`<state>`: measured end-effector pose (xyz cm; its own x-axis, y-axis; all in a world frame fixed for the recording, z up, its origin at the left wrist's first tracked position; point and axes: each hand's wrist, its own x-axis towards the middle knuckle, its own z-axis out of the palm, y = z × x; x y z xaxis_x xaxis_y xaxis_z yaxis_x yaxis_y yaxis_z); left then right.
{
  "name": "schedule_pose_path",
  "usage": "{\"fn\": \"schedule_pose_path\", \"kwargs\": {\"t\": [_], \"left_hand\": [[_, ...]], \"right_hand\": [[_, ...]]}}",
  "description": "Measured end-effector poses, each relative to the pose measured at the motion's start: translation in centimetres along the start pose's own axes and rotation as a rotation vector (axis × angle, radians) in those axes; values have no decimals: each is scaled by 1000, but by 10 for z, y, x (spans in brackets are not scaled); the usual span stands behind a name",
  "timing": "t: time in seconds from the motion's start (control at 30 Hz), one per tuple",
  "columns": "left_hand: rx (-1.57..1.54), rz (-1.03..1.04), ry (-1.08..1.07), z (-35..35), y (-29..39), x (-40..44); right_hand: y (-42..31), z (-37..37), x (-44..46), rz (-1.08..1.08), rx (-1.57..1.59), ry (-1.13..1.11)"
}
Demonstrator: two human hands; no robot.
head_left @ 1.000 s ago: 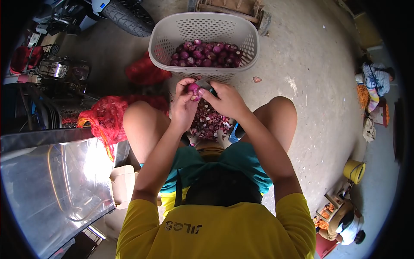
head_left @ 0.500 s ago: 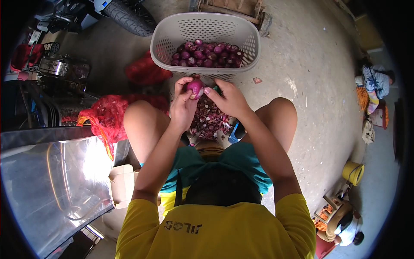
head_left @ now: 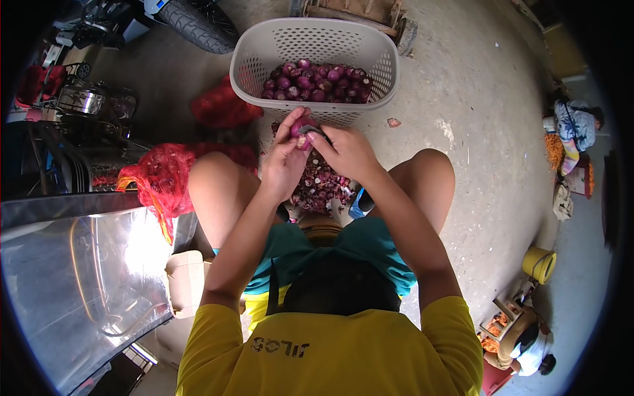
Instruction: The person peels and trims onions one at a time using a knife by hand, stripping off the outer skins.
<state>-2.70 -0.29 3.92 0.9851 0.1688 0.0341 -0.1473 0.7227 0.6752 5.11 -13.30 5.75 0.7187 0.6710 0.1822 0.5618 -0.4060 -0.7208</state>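
Note:
A purple-red onion (head_left: 297, 127) is gripped in the fingers of my left hand (head_left: 280, 164), just in front of the basket. My right hand (head_left: 348, 153) is closed on a small knife (head_left: 310, 130), whose dark curved blade lies against the onion; its handle is hidden in my fingers. Beneath both hands, a heap of onion skins and trimmings (head_left: 321, 188) covers the floor between my feet. The grey perforated basket (head_left: 389, 86) stands beyond my hands, with many red onions (head_left: 317, 82) inside.
Red mesh sacks (head_left: 165, 173) lie to the left, with another red sack (head_left: 224, 109) near the basket. A motorbike tyre (head_left: 198, 26) and a wooden cart (head_left: 356, 10) stand behind. At right are two people and a yellow bucket (head_left: 540, 264).
The onion has turned in my left hand, and its fingers have straightened. My right hand has shifted slightly left, bringing the knife blade into view across the onion.

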Motion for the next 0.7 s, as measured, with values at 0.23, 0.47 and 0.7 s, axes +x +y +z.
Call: {"fn": "schedule_pose_path", "kwargs": {"t": [0.23,0.47,0.7], "left_hand": [[180,-35,45,2,10,-1],[311,84,53,-12,3,0],[-18,-46,172,-15,5,-3]], "right_hand": [[9,-8,2,133,70,23],[10,-19,1,171,226,-39],[12,-28,-2,110,89,-170]]}}
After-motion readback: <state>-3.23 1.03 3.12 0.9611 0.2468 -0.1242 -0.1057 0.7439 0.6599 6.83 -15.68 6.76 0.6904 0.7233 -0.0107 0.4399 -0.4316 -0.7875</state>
